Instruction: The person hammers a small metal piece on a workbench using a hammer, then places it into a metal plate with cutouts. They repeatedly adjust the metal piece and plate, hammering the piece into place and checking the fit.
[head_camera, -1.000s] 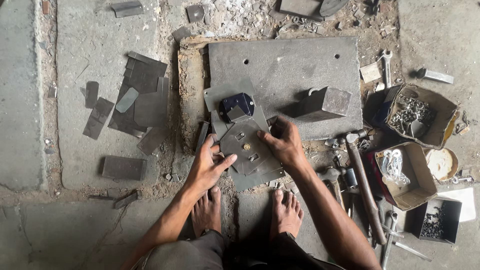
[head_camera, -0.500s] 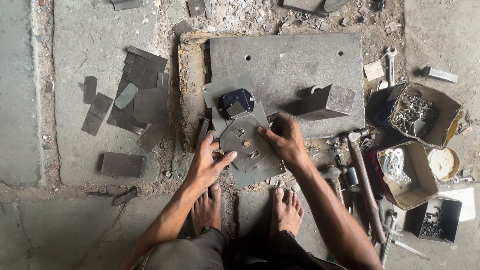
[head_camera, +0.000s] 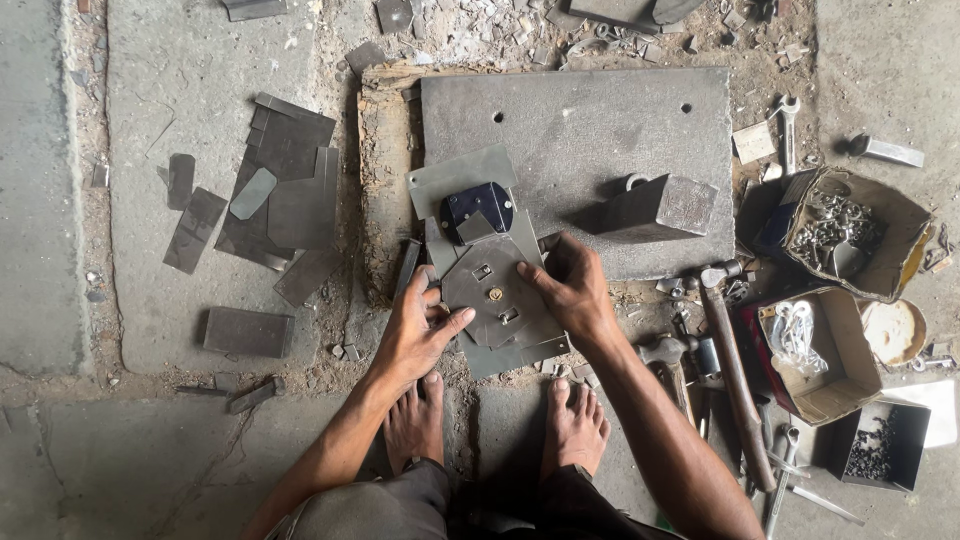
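Note:
A grey octagonal metal plate (head_camera: 490, 280) with a brass stud and two small slots lies on a stack of sheet pieces at the near edge of a thick steel slab (head_camera: 590, 130). My left hand (head_camera: 415, 335) grips the plate's left edge, thumb on top. My right hand (head_camera: 570, 285) pinches its right edge. Just beyond the plate sits a dark blue round part (head_camera: 477, 205) on a grey sheet. My bare feet rest on the floor below the stack.
A heavy metal block (head_camera: 655, 207) with a ring stands on the slab to the right. Cut sheet scraps (head_camera: 270, 190) lie at left. At right are a hammer (head_camera: 730, 350), a spanner (head_camera: 788, 120) and cardboard boxes (head_camera: 860, 230) of small metal parts.
Both hands have shifted slightly on the octagonal plate, the left thumb now lying across its left edge. The plate has turned a little.

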